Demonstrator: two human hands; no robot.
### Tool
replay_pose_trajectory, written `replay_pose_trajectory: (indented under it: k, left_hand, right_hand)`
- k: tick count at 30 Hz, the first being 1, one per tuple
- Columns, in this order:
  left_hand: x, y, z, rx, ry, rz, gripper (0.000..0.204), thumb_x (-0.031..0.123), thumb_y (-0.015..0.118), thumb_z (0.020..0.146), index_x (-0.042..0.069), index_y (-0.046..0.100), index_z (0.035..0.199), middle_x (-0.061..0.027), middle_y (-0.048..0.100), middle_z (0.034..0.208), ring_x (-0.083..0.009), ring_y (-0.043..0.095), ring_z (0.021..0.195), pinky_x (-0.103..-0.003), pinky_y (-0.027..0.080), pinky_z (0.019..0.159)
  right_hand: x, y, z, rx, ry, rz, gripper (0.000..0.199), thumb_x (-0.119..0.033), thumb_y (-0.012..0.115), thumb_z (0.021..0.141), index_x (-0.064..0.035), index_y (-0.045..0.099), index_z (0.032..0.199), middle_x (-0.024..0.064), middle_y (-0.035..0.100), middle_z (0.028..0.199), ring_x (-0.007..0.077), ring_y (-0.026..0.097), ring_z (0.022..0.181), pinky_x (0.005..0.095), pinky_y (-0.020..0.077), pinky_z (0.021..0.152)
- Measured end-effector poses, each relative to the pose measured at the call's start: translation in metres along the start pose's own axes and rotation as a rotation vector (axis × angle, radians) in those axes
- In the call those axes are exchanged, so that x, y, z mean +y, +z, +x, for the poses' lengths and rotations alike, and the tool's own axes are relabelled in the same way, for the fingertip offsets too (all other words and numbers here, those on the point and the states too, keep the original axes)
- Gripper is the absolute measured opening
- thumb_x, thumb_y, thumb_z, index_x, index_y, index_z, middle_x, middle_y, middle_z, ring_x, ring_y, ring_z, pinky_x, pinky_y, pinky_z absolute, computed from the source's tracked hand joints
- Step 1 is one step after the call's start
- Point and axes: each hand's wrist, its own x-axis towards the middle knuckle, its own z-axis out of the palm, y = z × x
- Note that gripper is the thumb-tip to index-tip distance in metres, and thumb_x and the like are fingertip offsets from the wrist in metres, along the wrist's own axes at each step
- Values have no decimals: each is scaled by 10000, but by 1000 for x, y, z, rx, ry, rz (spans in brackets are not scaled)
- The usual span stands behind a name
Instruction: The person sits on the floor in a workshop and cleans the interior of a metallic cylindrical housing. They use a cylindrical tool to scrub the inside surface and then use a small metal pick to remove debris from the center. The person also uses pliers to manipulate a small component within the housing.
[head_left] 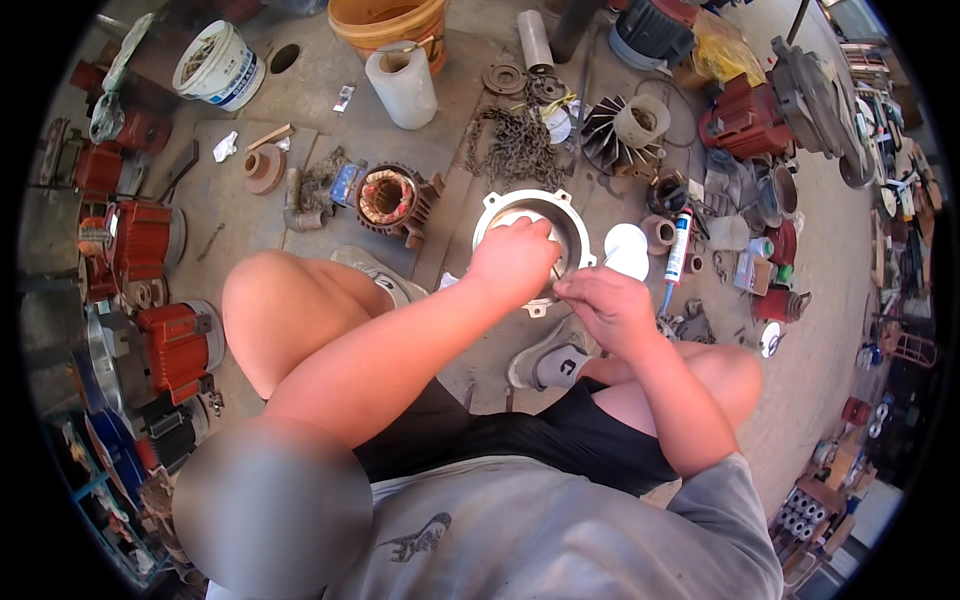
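A pale metal ring-shaped housing with lugs around its rim sits on the floor in front of the person, between the two shoes and a little beyond them. The left hand reaches over its opening, fingers curled inward (whether they grip anything, I cannot tell, since the back of the hand covers them). The right hand is at the near right edge of the housing, thumb and fingertips pressed together in a pinch; whatever lies between them is too small to make out.

Just to the right of the housing lie overlapping white discs, with a sealant tube beside them, its nozzle pointing toward the person. A heap of dark chain lies beyond the housing, and a finned stator with copper windings stands to its left. Farther off, a white roll stands in front of an orange bucket.
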Motion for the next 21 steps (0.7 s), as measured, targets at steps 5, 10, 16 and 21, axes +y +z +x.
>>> replay_pose_trajectory:
  k: [5,10,16,21]
  left_hand:
    - [1,3,-2,21,4,-28,118,216,772,906,133,821,973,-63,733,1053,-306,718,1079,-464,625,877]
    - [1,16,6,64,61,-3,89,204,756,924,148,822,946,-44,742,1018,-311,718,1041,-471,623,860]
    - [-20,15,-8,-132,-83,160,146,199,750,924,146,858,1007,-112,774,1099,-343,763,1125,-478,646,919]
    - [-2,7,9,88,69,-84,152,221,795,923,75,838,915,-139,757,1048,-388,711,1074,-516,601,935]
  right_hand:
    - [-2,-3,13,59,184,87,151,-13,878,895,-60,850,1036,111,823,1006,260,798,870,350,643,769]
    - [-21,-26,24,19,428,147,303,-77,856,947,-35,791,1240,158,826,1029,319,819,910,384,645,806]
    - [-187,-146,61,-559,299,-340,292,-247,815,925,-91,791,1171,120,768,865,338,762,805,468,572,720]
    - [-283,-154,64,-580,149,-376,206,-229,793,912,-95,782,1068,105,750,822,315,738,742,457,567,680]
